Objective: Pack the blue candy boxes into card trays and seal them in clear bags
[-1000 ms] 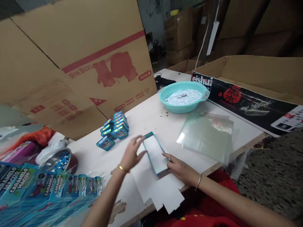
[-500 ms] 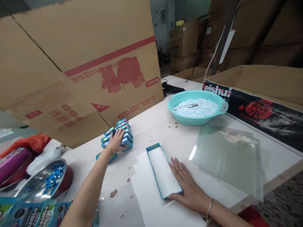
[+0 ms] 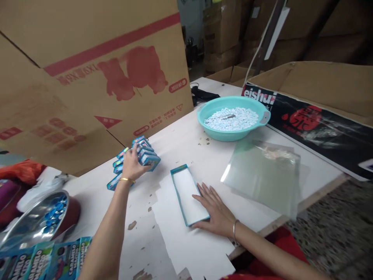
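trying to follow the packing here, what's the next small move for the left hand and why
Probably lift a few small blue boxes over to the open tray: the left hand already grips the stack, the tray looks empty, and the right hand lies flat against its side.

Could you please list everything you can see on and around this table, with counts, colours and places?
small boxes: several, blue, stacked mid-table
tray: one, blue-edged, white inside, centre
white card sheets: a few, under tray
basin: one, teal, holding white pellets, far side
clear bags: stack, right
metal bowl: one, left, blue pieces inside
cardboard cartons: brown, behind
left hand: fingers on small boxes
right hand: flat beside tray
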Demonstrator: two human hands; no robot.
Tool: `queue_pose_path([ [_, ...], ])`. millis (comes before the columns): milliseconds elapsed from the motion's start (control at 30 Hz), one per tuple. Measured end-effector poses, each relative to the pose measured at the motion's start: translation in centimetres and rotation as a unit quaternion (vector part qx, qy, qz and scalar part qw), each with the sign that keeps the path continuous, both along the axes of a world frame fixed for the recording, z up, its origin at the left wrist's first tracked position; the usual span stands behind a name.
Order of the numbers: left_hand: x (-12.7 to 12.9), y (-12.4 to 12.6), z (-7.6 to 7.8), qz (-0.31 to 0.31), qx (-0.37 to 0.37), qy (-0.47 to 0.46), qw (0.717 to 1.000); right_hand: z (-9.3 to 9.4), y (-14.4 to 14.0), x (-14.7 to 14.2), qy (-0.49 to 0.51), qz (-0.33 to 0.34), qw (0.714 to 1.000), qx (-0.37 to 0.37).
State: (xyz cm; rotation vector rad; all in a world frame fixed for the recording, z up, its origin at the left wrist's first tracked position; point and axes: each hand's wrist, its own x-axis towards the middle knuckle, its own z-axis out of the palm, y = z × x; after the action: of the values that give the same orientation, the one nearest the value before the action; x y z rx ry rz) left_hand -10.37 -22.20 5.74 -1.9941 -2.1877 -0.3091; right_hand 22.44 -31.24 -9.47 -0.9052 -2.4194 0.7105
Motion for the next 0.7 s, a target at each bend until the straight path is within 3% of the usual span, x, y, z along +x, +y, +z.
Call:
queue_pose_path([
  [100,3.1,-2.0,0.9,-0.074,0.025,-0.146,0.986,0.3,0.2,0.1,0.009,-0.009,1.000,-0.013],
  [200,6.6,-3.5,0.3,-0.188,-0.053,-0.204,0.959,0.4,0.3,0.2,0.016,-0.019,1.000,-0.017],
  [300,10.0,-3.8,-1.1,-0.232,-0.135,-0.105,0.958,0.4,0.3,0.2,0.012,-0.023,1.000,-0.008],
  [467,14.2,-3.3,-2.4,-0.179,-0.181,0.083,0.964,0.5,0.2,0.3,0.013,-0.022,1.000,0.012],
  [567,14.8,-3.0,-2.4,-0.136,-0.158,0.114,0.971,0.5,0.2,0.4,0.029,-0.022,0.999,0.027],
  [700,11.2,0.1,-0.7,-0.210,-0.233,0.063,0.948,0.2,0.1,0.4,0.055,-0.020,0.997,0.043],
])
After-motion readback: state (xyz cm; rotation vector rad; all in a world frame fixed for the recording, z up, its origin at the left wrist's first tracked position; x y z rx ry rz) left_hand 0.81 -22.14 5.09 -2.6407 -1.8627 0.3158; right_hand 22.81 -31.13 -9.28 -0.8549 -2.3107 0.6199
